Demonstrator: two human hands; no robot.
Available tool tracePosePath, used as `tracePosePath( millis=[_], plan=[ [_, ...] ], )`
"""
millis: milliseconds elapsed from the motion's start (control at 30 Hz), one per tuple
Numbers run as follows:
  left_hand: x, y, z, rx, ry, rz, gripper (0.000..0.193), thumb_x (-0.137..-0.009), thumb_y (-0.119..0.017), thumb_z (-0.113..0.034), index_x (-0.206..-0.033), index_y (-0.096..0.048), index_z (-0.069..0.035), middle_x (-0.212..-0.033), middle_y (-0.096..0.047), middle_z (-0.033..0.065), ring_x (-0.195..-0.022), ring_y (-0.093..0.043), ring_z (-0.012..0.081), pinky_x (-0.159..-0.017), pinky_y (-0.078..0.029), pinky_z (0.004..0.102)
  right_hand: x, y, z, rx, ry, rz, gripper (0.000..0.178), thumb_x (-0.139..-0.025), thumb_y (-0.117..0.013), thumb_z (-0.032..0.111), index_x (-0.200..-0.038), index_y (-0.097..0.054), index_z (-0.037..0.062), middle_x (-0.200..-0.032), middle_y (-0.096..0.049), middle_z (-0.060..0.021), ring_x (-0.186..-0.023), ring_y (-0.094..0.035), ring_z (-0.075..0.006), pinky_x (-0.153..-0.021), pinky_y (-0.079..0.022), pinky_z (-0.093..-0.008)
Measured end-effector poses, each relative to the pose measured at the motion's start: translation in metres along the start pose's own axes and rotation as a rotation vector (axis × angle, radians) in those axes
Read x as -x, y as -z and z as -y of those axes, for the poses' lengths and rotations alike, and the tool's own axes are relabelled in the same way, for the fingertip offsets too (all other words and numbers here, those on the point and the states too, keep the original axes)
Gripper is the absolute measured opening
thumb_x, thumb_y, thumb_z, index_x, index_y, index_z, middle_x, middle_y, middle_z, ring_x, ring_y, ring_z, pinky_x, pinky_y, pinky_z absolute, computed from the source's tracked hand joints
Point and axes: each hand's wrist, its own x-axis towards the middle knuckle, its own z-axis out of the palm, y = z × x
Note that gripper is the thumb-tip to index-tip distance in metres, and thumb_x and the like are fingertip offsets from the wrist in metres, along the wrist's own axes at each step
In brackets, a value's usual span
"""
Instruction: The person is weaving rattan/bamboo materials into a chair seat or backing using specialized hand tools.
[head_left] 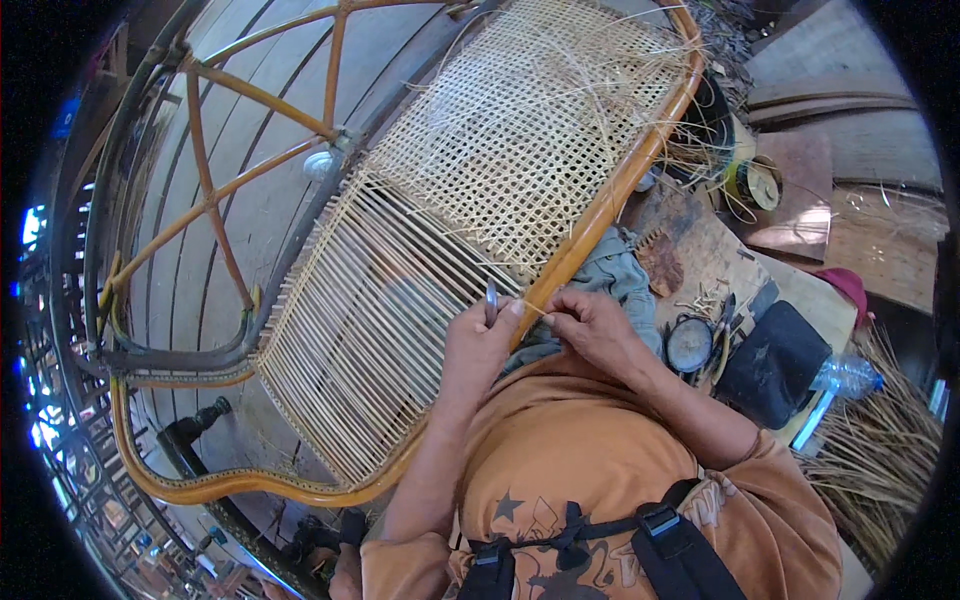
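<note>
In front of my belly a thin cane strand runs taut between both hands, above the edge of the rattan frame. My left hand is closed on its left end. From the same fist sticks up a slim metal tool, perhaps a knife or an awl; its lower part is hidden. With thumb and forefinger, my right hand pinches the strand's other end. Beyond lies the cane panel: a finished open weave at the far part, and parallel strands without cross weave at the near left.
Bent rattan poles cross at the left. On the right are a dark flat pad, a round dish, a plastic bottle, a tin and a bundle of long cane. Grey-green cloth lies under the frame's edge.
</note>
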Motion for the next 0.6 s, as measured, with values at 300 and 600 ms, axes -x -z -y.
tracePosePath(
  millis=[300,600],
  plan=[
    [0.004,-0.024,-0.002,0.37,-0.102,-0.139,0.017,-0.088,-0.058,-0.019,-0.091,-0.064,-0.003,-0.071,-0.057,-0.0011,-0.053,-0.045,0.0045,-0.048,-0.037,0.0192,0.023,-0.001,-0.003,-0.257,0.012,-0.038,0.016,-0.086,-0.056,0.017,-0.089,-0.059,0.0008,-0.071,-0.06,-0.0122,-0.064,-0.059,-0.0178,-0.059,-0.048,-0.0322],
    [0.003,-0.002,-0.005,0.571,-0.167,-0.169,0.02,-0.089,-0.054,-0.012,-0.104,-0.06,-0.001,-0.073,-0.057,0.001,-0.055,-0.052,0.008,-0.046,-0.04,0.0186,0.097,0.124,-0.114,0.277,-0.146,-0.771,0.018,-0.086,-0.056,0.017,-0.097,-0.06,0.004,-0.092,-0.062,-0.0169,-0.087,-0.061,-0.0301,-0.075,-0.048,-0.035]
  ],
)
